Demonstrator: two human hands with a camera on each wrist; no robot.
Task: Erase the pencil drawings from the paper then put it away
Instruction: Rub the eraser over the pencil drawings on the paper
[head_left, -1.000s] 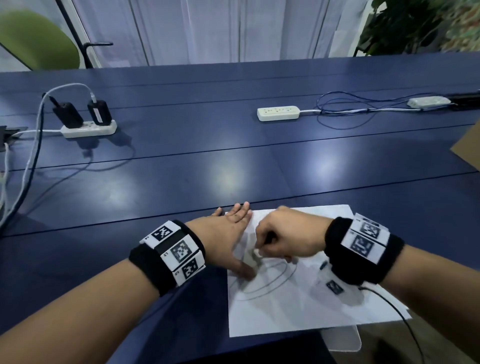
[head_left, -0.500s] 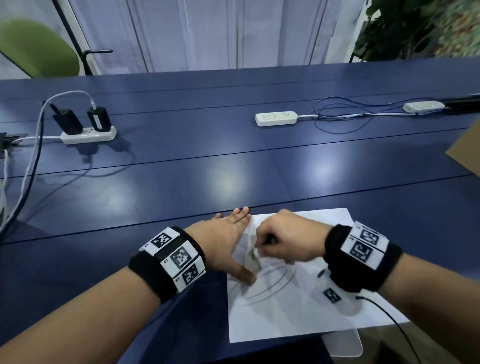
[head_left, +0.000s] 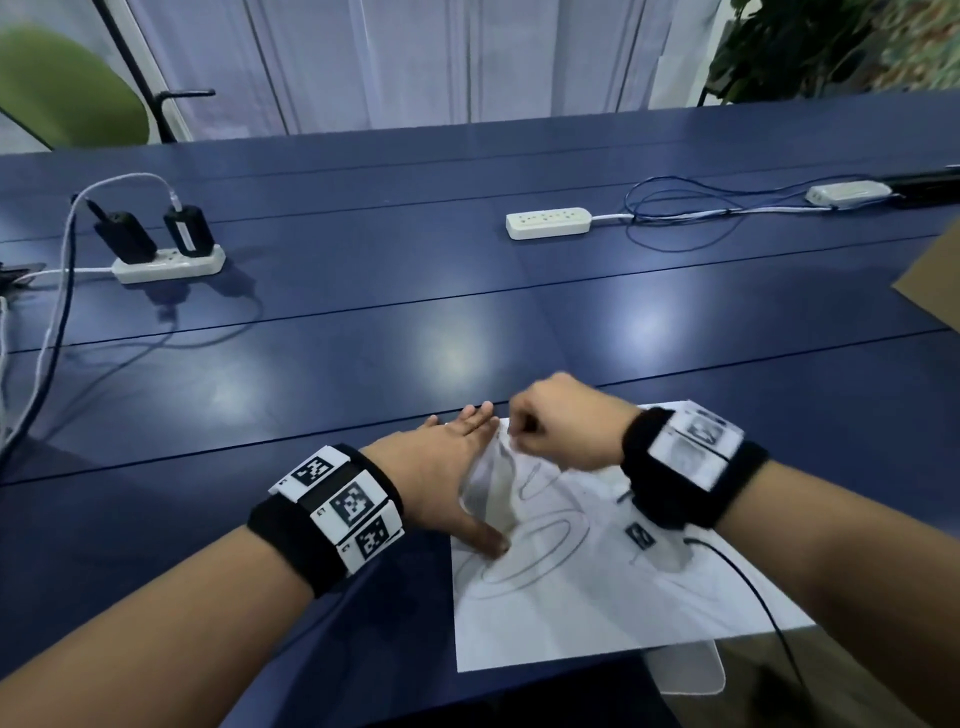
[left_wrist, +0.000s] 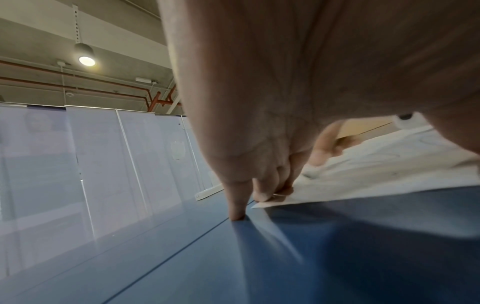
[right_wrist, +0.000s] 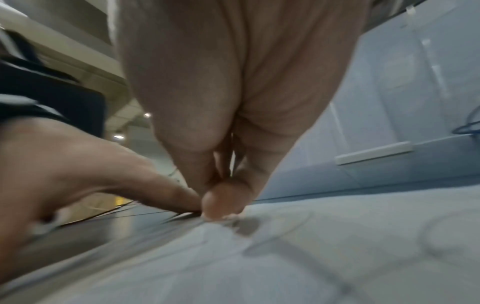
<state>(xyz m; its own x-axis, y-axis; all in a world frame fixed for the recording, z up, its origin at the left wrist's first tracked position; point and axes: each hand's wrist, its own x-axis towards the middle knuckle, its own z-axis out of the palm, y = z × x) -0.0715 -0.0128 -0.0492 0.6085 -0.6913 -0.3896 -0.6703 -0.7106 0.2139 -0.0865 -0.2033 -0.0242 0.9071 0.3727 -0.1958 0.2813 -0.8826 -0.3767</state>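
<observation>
A white paper (head_left: 597, 613) with pencil ovals (head_left: 535, 551) lies at the near edge of the blue table (head_left: 467, 322). My left hand (head_left: 452, 467) lies flat with straight fingers and presses the paper's left edge, thumb on the sheet. Just right of it my right hand (head_left: 561, 426) is a fist near the paper's far left corner, its fingertips pinching a small eraser that is almost wholly hidden. The paper is rucked up into a ridge (head_left: 491, 493) between the two hands. In the right wrist view the pinched fingertips (right_wrist: 221, 201) press down on the paper (right_wrist: 285, 267).
A power strip with two black adapters (head_left: 169, 262) sits at the far left, with cables trailing off the left edge. Another strip (head_left: 548, 223) and blue cable loops lie at the back right. Brown cardboard (head_left: 935, 280) juts in at the right. A pale translucent sheet (head_left: 685, 670) sticks out under the paper.
My right hand has moved away from me toward the paper's far left corner, blurred by motion. The paper between the hands has bunched up higher. The left hand stays put.
</observation>
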